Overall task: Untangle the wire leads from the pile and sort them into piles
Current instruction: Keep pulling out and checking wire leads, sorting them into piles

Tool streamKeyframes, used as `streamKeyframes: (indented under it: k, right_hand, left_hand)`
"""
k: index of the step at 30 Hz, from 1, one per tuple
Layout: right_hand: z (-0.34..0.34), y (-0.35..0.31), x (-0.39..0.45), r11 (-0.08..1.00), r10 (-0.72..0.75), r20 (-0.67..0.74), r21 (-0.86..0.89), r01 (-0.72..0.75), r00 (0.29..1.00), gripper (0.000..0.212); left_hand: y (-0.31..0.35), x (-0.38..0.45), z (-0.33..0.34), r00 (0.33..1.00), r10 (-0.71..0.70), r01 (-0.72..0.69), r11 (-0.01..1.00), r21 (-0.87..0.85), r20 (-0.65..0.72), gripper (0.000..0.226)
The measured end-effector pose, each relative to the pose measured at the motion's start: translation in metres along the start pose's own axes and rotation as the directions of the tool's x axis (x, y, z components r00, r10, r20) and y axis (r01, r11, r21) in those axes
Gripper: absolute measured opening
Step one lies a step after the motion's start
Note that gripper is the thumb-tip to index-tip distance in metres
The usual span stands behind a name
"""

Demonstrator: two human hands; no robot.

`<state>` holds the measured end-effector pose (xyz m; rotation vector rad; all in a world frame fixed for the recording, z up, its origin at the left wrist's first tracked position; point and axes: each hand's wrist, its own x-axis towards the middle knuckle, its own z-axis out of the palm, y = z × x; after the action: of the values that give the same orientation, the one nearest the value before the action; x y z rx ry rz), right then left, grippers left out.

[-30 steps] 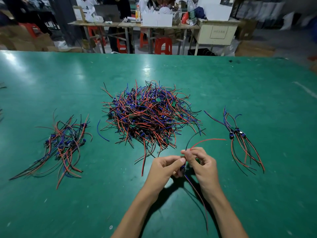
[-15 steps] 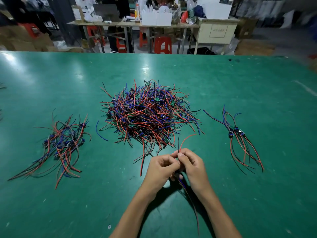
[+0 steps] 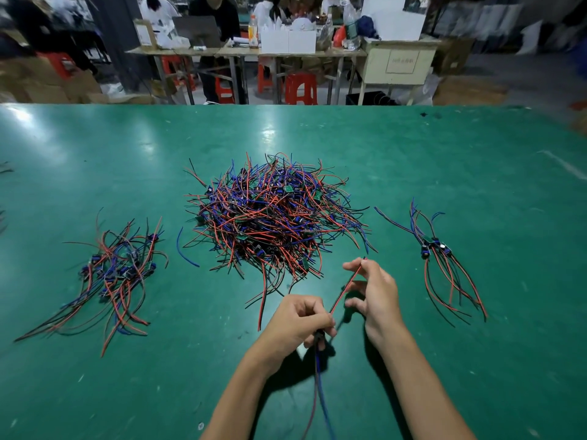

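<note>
A big tangled pile of red, blue and black wire leads [image 3: 273, 217] lies mid-table. A sorted pile [image 3: 117, 274] lies at the left, and a smaller sorted bunch [image 3: 444, 265] at the right. In front of the big pile my left hand [image 3: 298, 322] grips one wire lead [image 3: 346, 287] at its small module, with blue and red tails hanging down toward me. My right hand [image 3: 374, 290] pinches the tip of that lead's red and black wires, drawn out up and to the right.
The green table [image 3: 476, 360] reaches to a far edge. Beyond it stand work tables, red stools, boxes and people. Stray wire ends [image 3: 4, 168] show at the far left edge.
My hands were together on the lead. Now my right hand has slid up and right along the red wire to its tip, straightening it; my left hand stays on the module.
</note>
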<state>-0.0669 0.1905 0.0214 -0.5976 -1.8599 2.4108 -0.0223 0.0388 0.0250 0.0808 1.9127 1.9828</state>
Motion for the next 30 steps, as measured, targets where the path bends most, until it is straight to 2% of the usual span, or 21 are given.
streamKeyframes:
  k: [2, 4, 6, 8, 10, 12, 15, 18, 21, 25, 30]
  right_hand:
    - [-0.003, 0.001, -0.001, 0.998, 0.004, 0.039, 0.055, -0.006, 0.999, 0.028]
    - [-0.007, 0.003, -0.005, 1.0, -0.017, 0.203, -0.006, 0.019, 0.979, 0.038]
    - [-0.01, 0.008, -0.013, 0.982, -0.027, 0.427, -0.159, 0.104, 0.904, 0.041]
    - [-0.012, 0.015, -0.019, 0.958, -0.073, 0.554, -0.192, 0.213, 0.829, 0.031]
    - [-0.012, 0.011, -0.022, 0.954, -0.118, 0.516, -0.177, 0.241, 0.848, 0.024]
    - [-0.012, 0.003, -0.021, 0.966, -0.095, 0.414, -0.183, 0.185, 0.906, 0.028]
    - [-0.014, -0.014, -0.014, 0.985, -0.068, 0.326, -0.129, 0.115, 0.943, 0.031]
    - [-0.018, -0.039, 0.0, 0.99, -0.127, 0.218, -0.032, 0.137, 0.968, 0.02]
    - [-0.027, -0.066, 0.014, 0.978, -0.197, 0.117, 0.091, 0.187, 0.973, 0.019]
    - [-0.035, -0.078, 0.021, 0.965, -0.22, 0.121, 0.171, 0.198, 0.968, 0.019]
    - [-0.036, -0.07, 0.016, 0.949, -0.206, 0.126, 0.269, 0.166, 0.97, 0.017]
  left_hand:
    - [-0.002, 0.0, 0.0, 0.999, 0.008, -0.01, 0.999, -0.049, -0.032, 0.017]
    - [-0.004, 0.0, -0.002, 0.998, 0.015, -0.021, 0.995, -0.102, -0.059, 0.012]
    - [-0.005, 0.0, -0.005, 0.998, 0.014, -0.022, 0.989, -0.145, -0.06, 0.015]
    - [-0.006, 0.001, -0.006, 0.999, 0.008, -0.015, 0.982, -0.187, -0.036, 0.021]
    - [-0.006, 0.003, -0.007, 1.0, -0.009, 0.006, 0.969, -0.246, -0.01, 0.026]
    - [-0.007, 0.005, -0.01, 0.998, -0.057, 0.058, 0.945, -0.323, 0.013, 0.033]
    - [-0.006, 0.006, -0.017, 0.992, -0.117, 0.125, 0.91, -0.396, 0.044, 0.049]
    - [-0.005, 0.005, -0.022, 0.996, -0.067, 0.082, 0.918, -0.388, 0.052, 0.044]
    - [-0.007, 0.005, -0.022, 0.999, -0.035, 0.037, 0.892, -0.451, 0.014, 0.047]
    - [-0.01, 0.006, -0.021, 0.998, -0.041, 0.008, 0.864, -0.503, -0.055, 0.043]
    - [-0.011, 0.006, -0.021, 0.994, -0.055, -0.016, 0.782, -0.624, -0.094, 0.037]
